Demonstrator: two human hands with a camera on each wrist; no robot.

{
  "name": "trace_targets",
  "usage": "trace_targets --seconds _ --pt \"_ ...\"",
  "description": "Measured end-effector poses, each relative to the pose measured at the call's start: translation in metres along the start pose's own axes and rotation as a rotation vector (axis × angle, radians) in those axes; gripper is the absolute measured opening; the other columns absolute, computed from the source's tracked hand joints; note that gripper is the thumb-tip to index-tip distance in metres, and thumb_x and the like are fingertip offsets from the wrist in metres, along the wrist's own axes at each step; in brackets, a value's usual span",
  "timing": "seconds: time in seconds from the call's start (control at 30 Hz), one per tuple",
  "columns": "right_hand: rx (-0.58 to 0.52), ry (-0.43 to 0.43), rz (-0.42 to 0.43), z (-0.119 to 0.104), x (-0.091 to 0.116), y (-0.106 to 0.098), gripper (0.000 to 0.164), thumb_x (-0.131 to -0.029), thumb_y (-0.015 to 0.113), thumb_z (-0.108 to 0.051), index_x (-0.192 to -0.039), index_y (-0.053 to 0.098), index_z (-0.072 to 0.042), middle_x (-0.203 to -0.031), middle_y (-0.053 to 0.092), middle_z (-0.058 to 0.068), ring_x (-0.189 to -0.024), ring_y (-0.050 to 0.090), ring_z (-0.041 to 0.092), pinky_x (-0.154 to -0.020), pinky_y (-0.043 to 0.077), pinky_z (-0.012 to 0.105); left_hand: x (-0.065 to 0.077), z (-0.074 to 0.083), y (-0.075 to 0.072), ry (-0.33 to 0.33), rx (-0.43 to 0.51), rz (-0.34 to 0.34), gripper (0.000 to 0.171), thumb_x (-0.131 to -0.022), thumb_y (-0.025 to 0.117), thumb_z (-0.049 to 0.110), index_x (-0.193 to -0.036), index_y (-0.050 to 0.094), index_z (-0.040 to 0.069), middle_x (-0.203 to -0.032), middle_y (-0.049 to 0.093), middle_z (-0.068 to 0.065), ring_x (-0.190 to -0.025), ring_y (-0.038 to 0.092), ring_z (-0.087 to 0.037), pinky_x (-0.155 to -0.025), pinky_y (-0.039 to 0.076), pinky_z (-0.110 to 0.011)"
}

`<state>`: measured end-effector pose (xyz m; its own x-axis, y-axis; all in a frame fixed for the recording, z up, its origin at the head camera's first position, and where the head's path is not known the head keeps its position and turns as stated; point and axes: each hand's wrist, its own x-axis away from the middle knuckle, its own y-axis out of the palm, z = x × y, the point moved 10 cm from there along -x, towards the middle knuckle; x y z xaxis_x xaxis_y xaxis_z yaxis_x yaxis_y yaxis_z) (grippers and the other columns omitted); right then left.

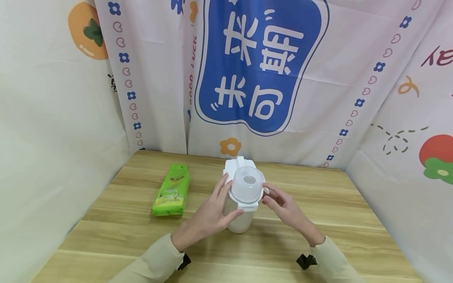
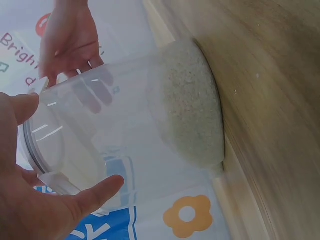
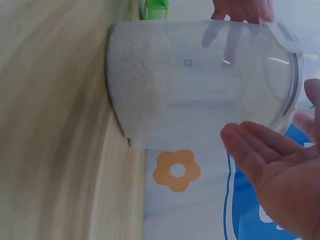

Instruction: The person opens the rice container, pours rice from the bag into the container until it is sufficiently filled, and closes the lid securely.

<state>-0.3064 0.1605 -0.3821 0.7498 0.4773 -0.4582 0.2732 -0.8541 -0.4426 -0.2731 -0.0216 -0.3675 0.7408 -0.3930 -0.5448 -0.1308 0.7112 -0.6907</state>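
A clear storage container (image 1: 240, 224) with a white lid (image 1: 230, 167) stands upright on the table. In the left wrist view, pale grains (image 2: 192, 105) like rice fill its lower part. A translucent cup-shaped cap (image 1: 247, 184) sits on the lid. My left hand (image 1: 212, 210) holds the lid's left side, thumb across the front clip (image 1: 247, 207) and fingers along the rim. At the right rim, beside a side latch, is my right hand (image 1: 286, 208); the right wrist view shows its fingers (image 3: 260, 150) loosely extended beside the clear wall.
A green packet (image 1: 172, 192) lies on the wooden table (image 1: 116, 220), left of the container. Printed cloth (image 1: 159, 78) hangs behind the table and along both sides. Each wrist wears a dark strap mount, the right one (image 1: 306, 261) near the front.
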Motion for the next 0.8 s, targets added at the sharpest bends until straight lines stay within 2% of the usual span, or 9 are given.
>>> trace_targets --seconds 0.07,0.2,0.37,0.47,0.63,0.73,0.8 --pt "0.01 0.037 0.004 0.004 -0.004 -0.005 0.04 -0.101 0.05 -0.003 -0.141 0.046 0.004 -0.125 0.061 0.031 -0.104 0.065 0.001 -0.087 0.059 0.032 0.001 0.0 0.0 0.0 0.012 -0.002 0.084 -0.088 0.071 0.045 -0.153 0.029 0.011 -0.161 0.019 -0.021 -0.138 0.043 -0.036 -0.104 0.047 -0.05" --pt "-0.003 0.104 0.014 0.015 -0.02 -0.013 0.038 -0.104 0.048 -0.011 -0.14 0.05 0.0 -0.131 0.06 0.026 -0.107 0.062 -0.001 -0.089 0.057 0.026 0.002 0.0 0.0 0.007 0.028 0.004 0.084 -0.088 0.071 0.044 -0.153 0.029 0.011 -0.162 0.019 -0.02 -0.14 0.041 -0.036 -0.105 0.046 -0.05" --pt "-0.015 0.111 0.0 0.026 -0.043 -0.016 0.036 -0.104 0.048 -0.016 -0.138 0.052 -0.006 -0.133 0.06 0.02 -0.11 0.061 0.002 -0.089 0.052 0.02 0.002 -0.001 0.0 0.012 0.04 0.009 0.084 -0.087 0.073 0.043 -0.152 0.03 0.011 -0.161 0.019 -0.02 -0.139 0.041 -0.036 -0.105 0.046 -0.05" --pt "-0.034 0.127 -0.03 0.032 -0.053 -0.014 0.038 -0.105 0.047 -0.019 -0.141 0.05 -0.007 -0.139 0.057 0.018 -0.119 0.058 0.004 -0.094 0.05 0.02 0.002 -0.005 0.004 -0.023 0.071 -0.012 0.093 -0.081 0.076 0.049 -0.152 0.028 0.012 -0.163 0.012 -0.02 -0.142 0.037 -0.038 -0.105 0.045 -0.052" --pt "-0.02 0.17 -0.043 0.042 -0.069 -0.013 0.041 -0.105 0.047 -0.029 -0.142 0.051 -0.013 -0.145 0.053 0.011 -0.13 0.053 0.02 -0.105 0.047 0.035 0.002 -0.007 0.011 -0.079 0.119 -0.011 0.112 -0.069 0.084 0.055 -0.153 0.023 0.012 -0.164 -0.002 -0.019 -0.146 0.028 -0.039 -0.108 0.041 -0.055" --pt "-0.023 0.204 -0.049 0.048 -0.078 -0.011 0.04 -0.104 0.048 -0.033 -0.142 0.052 -0.02 -0.147 0.052 0.005 -0.136 0.047 0.026 -0.11 0.042 0.048 0.001 -0.006 0.013 -0.099 0.08 0.029 0.118 -0.066 0.085 0.057 -0.154 0.021 0.012 -0.164 -0.001 -0.02 -0.139 0.039 -0.039 -0.104 0.046 -0.052" --pt "-0.043 0.216 -0.057 0.051 -0.083 -0.009 0.038 -0.104 0.048 -0.031 -0.141 0.053 -0.02 -0.148 0.051 0.004 -0.138 0.045 0.028 -0.11 0.041 0.05 -0.001 -0.005 0.015 -0.108 0.039 0.053 0.12 -0.066 0.084 0.058 -0.155 0.019 0.012 -0.164 0.001 -0.021 -0.133 0.047 -0.039 -0.1 0.05 -0.051"
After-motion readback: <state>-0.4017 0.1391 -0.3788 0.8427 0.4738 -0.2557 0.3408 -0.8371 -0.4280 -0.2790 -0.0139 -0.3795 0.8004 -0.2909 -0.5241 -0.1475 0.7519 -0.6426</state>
